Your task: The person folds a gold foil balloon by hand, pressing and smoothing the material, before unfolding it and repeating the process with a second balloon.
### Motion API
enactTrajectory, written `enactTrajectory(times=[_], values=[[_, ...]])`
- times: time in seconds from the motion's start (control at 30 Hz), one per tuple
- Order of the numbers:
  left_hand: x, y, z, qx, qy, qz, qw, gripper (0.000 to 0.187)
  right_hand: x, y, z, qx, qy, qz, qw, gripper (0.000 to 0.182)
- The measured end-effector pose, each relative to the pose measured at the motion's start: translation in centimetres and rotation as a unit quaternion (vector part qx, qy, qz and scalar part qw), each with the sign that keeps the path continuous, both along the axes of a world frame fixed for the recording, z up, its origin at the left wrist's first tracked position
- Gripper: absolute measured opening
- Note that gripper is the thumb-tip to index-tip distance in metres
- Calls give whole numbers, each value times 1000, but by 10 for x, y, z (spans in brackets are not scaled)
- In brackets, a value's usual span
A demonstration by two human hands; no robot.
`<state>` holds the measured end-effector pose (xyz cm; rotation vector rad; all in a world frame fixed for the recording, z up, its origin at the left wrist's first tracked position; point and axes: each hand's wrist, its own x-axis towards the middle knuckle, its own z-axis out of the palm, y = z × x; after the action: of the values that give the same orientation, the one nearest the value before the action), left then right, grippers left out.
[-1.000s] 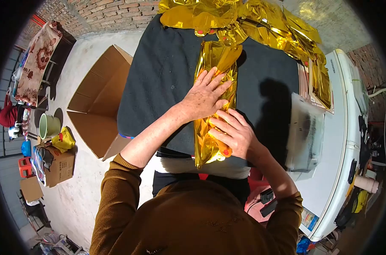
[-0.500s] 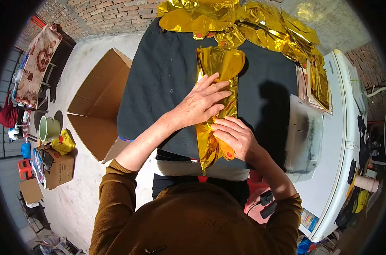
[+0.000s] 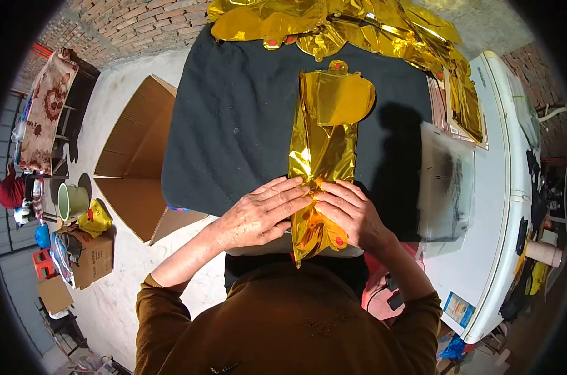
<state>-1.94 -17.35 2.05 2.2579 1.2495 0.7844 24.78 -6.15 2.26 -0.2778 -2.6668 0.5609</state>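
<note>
A flattened gold foil balloon [image 3: 326,147] lies folded into a long strip on a black cloth [image 3: 233,125], its lower end hanging towards my body. It has a rounded flap at the top and small red spots at its ends. My left hand [image 3: 258,212] rests at the strip's left edge, fingers stretched out and fingertips on the crumpled part. From the right, my right hand [image 3: 352,212] lays its extended fingers on the same part, close to the left fingertips. Its thumb is hidden.
More gold foil balloons [image 3: 371,28] are heaped along the cloth's far edge. Clear plastic bags [image 3: 446,187] lie at the right, beside a white appliance-like surface [image 3: 489,187]. An open cardboard box [image 3: 133,144] stands on the floor at the left, with a green bucket [image 3: 71,201] beyond it.
My left hand has slid down the foil towards my body, beside the right hand, uncovering the strip's upper part. My right hand stays at about the same place on the foil.
</note>
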Motion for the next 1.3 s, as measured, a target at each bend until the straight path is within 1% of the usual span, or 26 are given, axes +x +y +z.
enactTrajectory(times=[0.03,0.17,0.23,0.37,0.47,0.53,0.57,0.6,0.63,0.73,0.77,0.8,0.87,0.9,1.0,1.1,1.2,1.3], values=[[3,2,1,8,3,0,1000,64,1,-1,-2,-1,1,-1,1000,32],[11,6,-10,3,-1,7,1000,60,2,-3,0,-17,4,-5,1000,35],[12,7,-13,0,-3,15,1000,56,4,-6,-6,-54,23,-30,998,38],[13,12,-13,13,-24,36,999,46,3,-8,-11,-99,53,-52,992,45],[15,14,-8,35,-12,47,998,38,3,-5,-13,-91,54,-52,993,48],[16,15,-12,37,-13,53,998,33,3,-4,-11,-133,62,-71,987,46],[18,15,-12,26,-41,89,995,24,3,-3,-10,-152,65,-80,983,45],[19,16,-11,18,-50,98,994,23,3,-2,-9,-171,69,-89,979,43],[20,17,-8,9,-59,107,992,23,5,-2,-12,-166,62,-118,977,41],[24,18,0,-32,-84,144,985,24,3,-2,5,-303,37,-162,939,45],[23,18,1,-49,-85,146,984,24,4,0,10,-387,-2,-189,902,52],[23,18,1,-66,-86,148,983,25,4,1,12,-391,13,-176,903,53],[23,18,-7,-66,-99,157,980,24,6,2,13,-398,43,-149,904,55],[24,18,-7,-66,-105,162,979,24,8,4,8,-364,28,-150,919,57],[27,20,-1,-88,-139,174,971,24,13,5,2,-236,73,-144,958,57],[27,21,-3,-84,-151,178,969,25,14,4,-4,-114,74,-154,979,53],[26,21,-4,-91,-155,183,967,24,15,4,-10,-93,59,-172,979,43],[24,21,-1,-100,-153,175,967,22,17,4,-17,-107,67,-187,974,32]])
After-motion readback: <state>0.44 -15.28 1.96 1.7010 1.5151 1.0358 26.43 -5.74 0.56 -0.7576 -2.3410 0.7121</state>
